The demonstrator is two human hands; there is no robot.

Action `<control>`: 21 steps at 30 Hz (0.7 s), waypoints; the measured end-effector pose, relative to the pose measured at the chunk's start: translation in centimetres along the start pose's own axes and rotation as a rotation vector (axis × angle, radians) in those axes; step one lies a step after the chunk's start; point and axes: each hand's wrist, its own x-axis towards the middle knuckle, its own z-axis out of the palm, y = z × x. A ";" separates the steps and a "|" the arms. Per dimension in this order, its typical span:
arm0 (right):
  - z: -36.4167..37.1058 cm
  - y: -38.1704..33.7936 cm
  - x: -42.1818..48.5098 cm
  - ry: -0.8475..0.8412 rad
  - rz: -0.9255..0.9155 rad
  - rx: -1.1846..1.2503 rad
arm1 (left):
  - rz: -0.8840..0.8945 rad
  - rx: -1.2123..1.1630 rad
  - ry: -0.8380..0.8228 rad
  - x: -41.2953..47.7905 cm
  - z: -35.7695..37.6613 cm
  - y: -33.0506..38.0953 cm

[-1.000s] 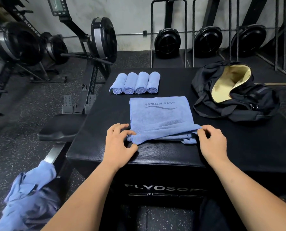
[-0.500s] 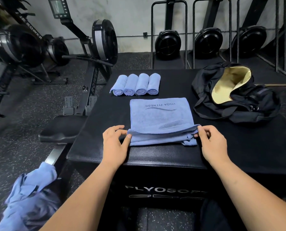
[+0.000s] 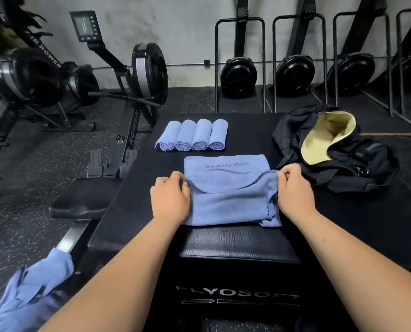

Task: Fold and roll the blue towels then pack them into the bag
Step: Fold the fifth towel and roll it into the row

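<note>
Lower left, a crumpled heap of blue towels (image 3: pixel 32 291) is cut off by the frame edge. At centre, on the black padded box (image 3: pixel 235 243), four rolled blue towels (image 3: pixel 192 136) lie behind the flat blue cloth towel (image 3: pixel 228 202). The left hand (image 3: pixel 169 200) and right hand (image 3: pixel 293 190) each pinch one of its raised corners, and the cloth hides their fingertips. The open black bag with cream lining (image 3: pixel 331 149) slumps at right.

On black plyo box (image 3: pixel 223 245): four rolled blue towels (image 3: pixel 194 135) side by side at far left, half-folded blue towel (image 3: pixel 228 204) near front edge, black bag (image 3: pixel 357 168) at right.
</note>
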 end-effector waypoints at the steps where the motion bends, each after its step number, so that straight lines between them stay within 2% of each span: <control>1: 0.5 -0.1 0.6 -0.068 0.006 -0.048 | 0.017 0.059 -0.054 0.3 0.5 -0.4; 3: 1.7 0.4 0.9 -0.167 -0.015 -0.195 | 0.089 0.162 -0.131 0.1 1.3 -1.5; 6: 3.2 2.3 -0.3 -0.109 -0.137 -0.392 | 0.146 0.091 -0.077 -1.3 1.3 -2.3; 10: 4.0 3.8 -1.9 -0.039 -0.140 -0.402 | 0.064 0.024 -0.049 -2.0 1.0 -2.7; 16: 3.2 3.8 -5.2 -0.033 -0.130 -0.421 | 0.126 0.030 0.000 -5.4 -0.4 -3.1; 21: 1.3 3.7 -9.5 0.086 -0.234 -0.491 | 0.074 0.006 -0.001 -8.5 -1.7 -3.8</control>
